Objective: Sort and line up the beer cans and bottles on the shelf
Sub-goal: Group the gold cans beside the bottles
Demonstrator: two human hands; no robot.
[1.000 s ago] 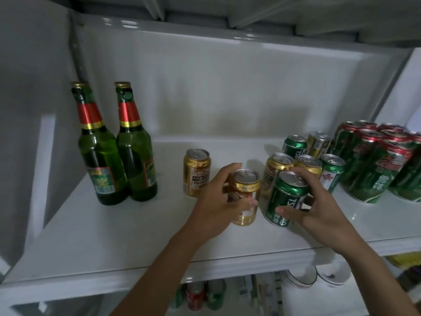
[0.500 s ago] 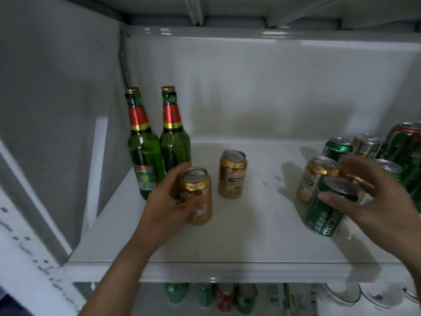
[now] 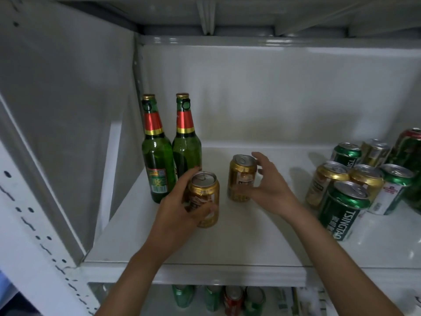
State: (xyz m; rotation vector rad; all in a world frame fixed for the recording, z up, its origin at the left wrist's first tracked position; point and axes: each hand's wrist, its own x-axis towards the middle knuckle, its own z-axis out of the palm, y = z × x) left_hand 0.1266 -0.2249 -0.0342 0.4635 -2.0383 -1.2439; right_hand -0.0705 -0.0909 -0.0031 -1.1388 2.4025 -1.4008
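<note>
Two green beer bottles (image 3: 157,156) with red and gold neck labels stand upright at the back left of the white shelf (image 3: 227,247). My left hand (image 3: 180,206) grips a gold can (image 3: 206,197) standing just in front of the bottles. A second gold can (image 3: 241,176) stands to its right. My right hand (image 3: 268,179) is spread around that can's right side, fingers apart, thumb and fingertips near or touching it. A mixed cluster of gold and green cans (image 3: 348,190) sits at the right, with a green Tsingtao can (image 3: 341,210) nearest the front.
The shelf's grey side wall (image 3: 68,133) stands left of the bottles. Taller red-topped green cans (image 3: 410,147) reach the right edge. Below the shelf's front lip, more cans (image 3: 218,299) stand on a lower shelf.
My left hand has set the gold can down closer to the bottles. My right hand left the green can at the right and came over to the second gold can.
</note>
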